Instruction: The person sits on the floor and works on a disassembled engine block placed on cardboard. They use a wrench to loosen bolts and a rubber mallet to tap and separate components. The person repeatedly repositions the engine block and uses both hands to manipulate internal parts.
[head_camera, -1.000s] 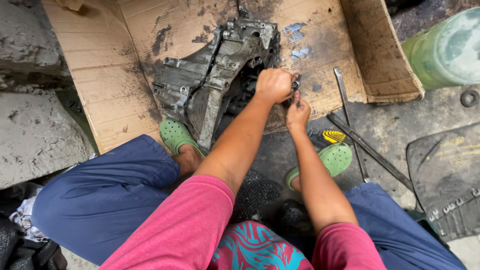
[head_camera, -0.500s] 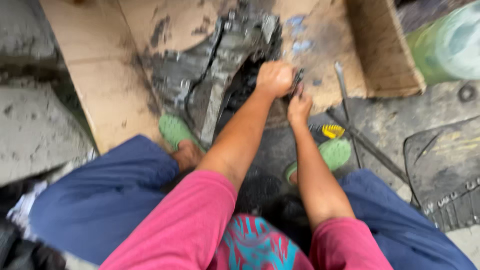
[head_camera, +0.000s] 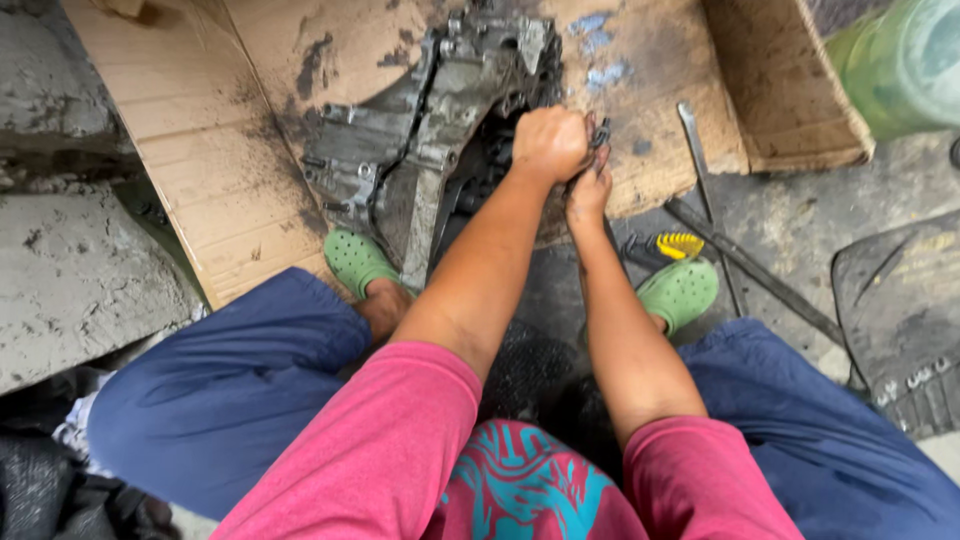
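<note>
A grimy grey metal gearbox housing (head_camera: 420, 170) lies on a sheet of stained cardboard (head_camera: 200, 190) between my feet. My left hand (head_camera: 548, 142) is a closed fist at the housing's right edge, gripping a dark metal part (head_camera: 600, 130) that pokes out beside it. Just below, my right hand (head_camera: 588, 190) presses against the same part with its fingers curled. What the fingers enclose is mostly hidden.
Green clogs (head_camera: 355, 260) (head_camera: 680, 290) flank the housing. A long flat metal bar (head_camera: 700, 180), a dark rod (head_camera: 760, 275) and a yellow-handled tool (head_camera: 675, 245) lie on the oily floor at right. A green container (head_camera: 900, 60) and a black rubber mat (head_camera: 900, 320) sit further right; concrete blocks (head_camera: 70, 270) at left.
The view shook and blurred half a second ago, then settled. Both hands stay clamped at the same spot on the housing's right edge.
</note>
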